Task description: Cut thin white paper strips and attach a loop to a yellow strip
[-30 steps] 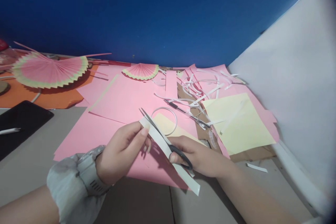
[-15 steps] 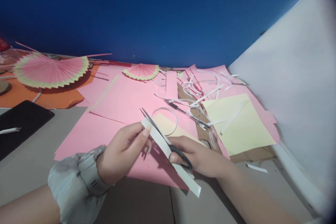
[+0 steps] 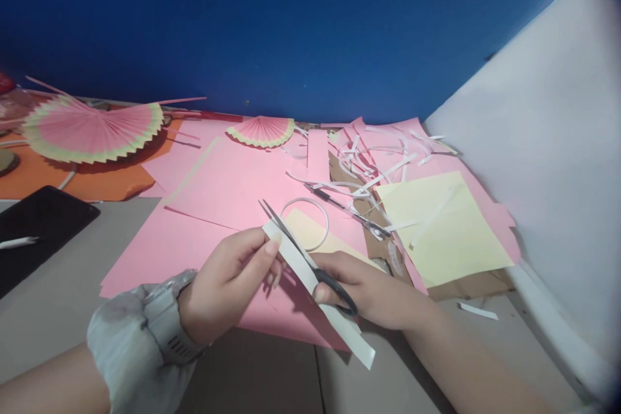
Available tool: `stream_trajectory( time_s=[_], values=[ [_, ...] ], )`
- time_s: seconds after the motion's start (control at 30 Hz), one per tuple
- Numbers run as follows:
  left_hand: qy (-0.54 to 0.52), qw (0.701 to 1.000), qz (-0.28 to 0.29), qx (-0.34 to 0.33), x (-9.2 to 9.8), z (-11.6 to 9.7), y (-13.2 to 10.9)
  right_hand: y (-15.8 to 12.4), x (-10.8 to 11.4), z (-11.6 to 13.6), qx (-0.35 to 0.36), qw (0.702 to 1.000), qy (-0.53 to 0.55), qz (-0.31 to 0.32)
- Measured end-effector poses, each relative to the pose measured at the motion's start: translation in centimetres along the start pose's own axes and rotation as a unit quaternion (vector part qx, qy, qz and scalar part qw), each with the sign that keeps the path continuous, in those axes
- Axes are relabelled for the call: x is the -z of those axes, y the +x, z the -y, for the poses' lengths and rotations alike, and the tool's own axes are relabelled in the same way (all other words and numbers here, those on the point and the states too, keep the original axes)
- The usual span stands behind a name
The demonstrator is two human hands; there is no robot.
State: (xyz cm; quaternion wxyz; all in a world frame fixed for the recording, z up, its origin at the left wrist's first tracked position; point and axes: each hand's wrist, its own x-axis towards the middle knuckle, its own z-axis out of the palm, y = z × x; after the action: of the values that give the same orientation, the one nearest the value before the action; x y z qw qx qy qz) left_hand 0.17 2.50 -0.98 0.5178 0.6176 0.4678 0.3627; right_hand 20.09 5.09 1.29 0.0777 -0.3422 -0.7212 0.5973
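Observation:
My left hand [image 3: 228,281], with a grey watch on its wrist, pinches the upper end of a long white paper strip [image 3: 356,346] between thumb and fingers. My right hand [image 3: 376,291] grips black-handled scissors [image 3: 286,233], whose blades lie along the strip and point up to the left. The strip's lower end hangs past my right hand, over the grey table. Both hands hover above a large pink paper sheet [image 3: 165,246].
Yellow paper [image 3: 441,226], brown cardboard and several curled white offcuts [image 3: 378,168] lie behind my hands. Two pleated pink fans [image 3: 92,129] [image 3: 262,130] sit at the back by the blue wall. A black tablet [image 3: 33,226] with a white pen lies left. A white board [image 3: 548,162] slants at right.
The strip has slid slightly down to the right through the scissors. Both hands stay almost where they were.

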Motion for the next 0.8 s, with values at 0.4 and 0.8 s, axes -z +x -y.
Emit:
stream_trajectory(
  time_s=[0.4, 0.8],
  values=[
    [0.011, 1.000, 0.000, -0.006, 0.00, -0.17, -0.10, 0.00, 0.04, 0.09, -0.001, 1.000, 0.013, -0.001],
    [0.000, 1.000, 0.012, -0.008, -0.04, 0.20, -0.07, 0.09, -0.01, -0.27, 0.016, 0.999, 0.043, 0.012]
  ],
)
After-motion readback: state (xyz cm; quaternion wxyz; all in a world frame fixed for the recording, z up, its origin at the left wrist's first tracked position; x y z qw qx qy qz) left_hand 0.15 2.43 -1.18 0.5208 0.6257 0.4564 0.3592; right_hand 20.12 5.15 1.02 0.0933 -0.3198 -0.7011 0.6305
